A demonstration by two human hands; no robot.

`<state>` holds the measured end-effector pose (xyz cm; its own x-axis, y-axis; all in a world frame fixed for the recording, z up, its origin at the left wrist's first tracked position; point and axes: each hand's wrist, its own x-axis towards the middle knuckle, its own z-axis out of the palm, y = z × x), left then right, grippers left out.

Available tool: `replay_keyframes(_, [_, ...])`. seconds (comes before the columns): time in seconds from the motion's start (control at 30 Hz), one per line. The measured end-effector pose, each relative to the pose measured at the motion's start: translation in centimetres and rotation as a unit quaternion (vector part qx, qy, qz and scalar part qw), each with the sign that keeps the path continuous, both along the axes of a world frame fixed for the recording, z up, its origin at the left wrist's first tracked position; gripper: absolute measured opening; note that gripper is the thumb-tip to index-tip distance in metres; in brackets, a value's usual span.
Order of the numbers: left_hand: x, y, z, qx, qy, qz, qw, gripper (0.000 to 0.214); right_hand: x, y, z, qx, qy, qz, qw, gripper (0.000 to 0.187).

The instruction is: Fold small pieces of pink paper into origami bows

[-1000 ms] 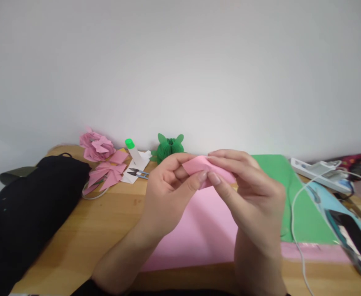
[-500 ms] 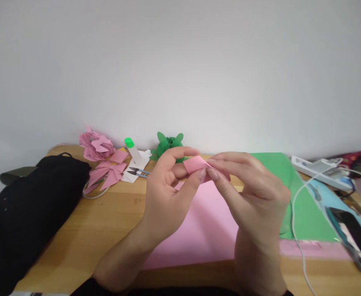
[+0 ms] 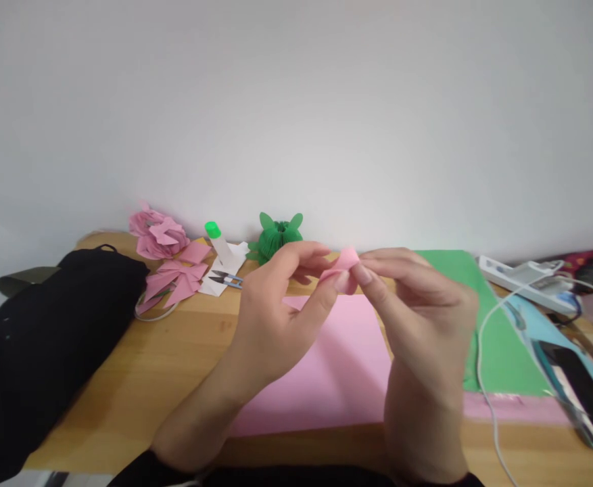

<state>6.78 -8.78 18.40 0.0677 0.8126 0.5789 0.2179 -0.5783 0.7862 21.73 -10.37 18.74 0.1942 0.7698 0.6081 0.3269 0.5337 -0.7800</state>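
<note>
A small piece of pink paper [image 3: 347,260] is bent over between both hands, held up above the table. My left hand [image 3: 289,314] pinches its left side, thumb in front and fingers behind. My right hand [image 3: 418,308] grips its right end between thumb and fingertips. Part of the paper is hidden by the fingers. Below the hands lies a large pink sheet [image 3: 321,392] on the wooden table. Behind my left hand stands a green paper figure [image 3: 278,233] with two ear-like pieces on top.
On the left are a black bag [image 3: 73,325], a pink paper flower [image 3: 158,233], pink paper scraps [image 3: 177,283], a glue stick [image 3: 220,243] and small snips [image 3: 228,279]. Rightward lie green sheets [image 3: 504,338], a white cable [image 3: 480,352], a power strip [image 3: 527,281] and a phone [image 3: 585,392].
The pink paper was flatter, with a flap pointing left; now it is curled over and stands up between the fingertips. My left thumb has shifted slightly right.
</note>
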Motion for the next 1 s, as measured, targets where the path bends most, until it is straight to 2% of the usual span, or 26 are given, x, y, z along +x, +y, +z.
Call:
replay_keyframes(0.1, [-0.1, 0.1, 0.2, 0.032, 0.009, 0.008, 0.999, 0.004, -0.3, 0.0, -0.1, -0.044, 0.070, 0.038, 0.996, 0.015])
replay_keyframes(0.2, [-0.3, 0.3, 0.4, 0.075, 0.049, 0.038, 0.995, 0.010, -0.3, 0.1, -0.1, -0.060, 0.056, 0.039, 0.996, 0.015])
replay_keyframes(0.33, [-0.8, 0.5, 0.6, 0.077, 0.087, 0.019, 0.993, 0.009, 0.3, 0.4, -0.1, -0.120, 0.046, 0.080, 0.988, 0.008])
replay_keyframes(0.43, [-0.9, 0.5, 0.6, 0.049, 0.081, 0.001, 0.995, 0.008, 0.6, 0.5, -0.1, -0.141, 0.058, 0.104, 0.983, 0.007])
replay_keyframes(0.6, [-0.8, 0.5, 0.5, -0.050, 0.002, -0.030, 0.998, 0.014, 0.7, 0.3, -0.3, -0.122, 0.099, 0.135, 0.978, 0.015])
replay_keyframes(0.73, [-0.8, 0.4, 1.0, -0.117, -0.047, -0.082, 0.989, 0.004, 0.8, 0.3, -0.3, -0.114, 0.105, 0.162, 0.975, 0.021])
replay_keyframes(0.87, [-0.9, 0.4, 1.3, -0.125, -0.040, -0.100, 0.986, 0.013, 0.8, 0.3, -0.1, -0.108, 0.104, 0.167, 0.974, 0.021])
replay_keyframes(1.0, [-1.1, 0.5, 1.3, -0.132, -0.036, -0.100, 0.986, 0.010, 0.6, 0.3, 0.1, -0.107, 0.106, 0.171, 0.974, 0.020])
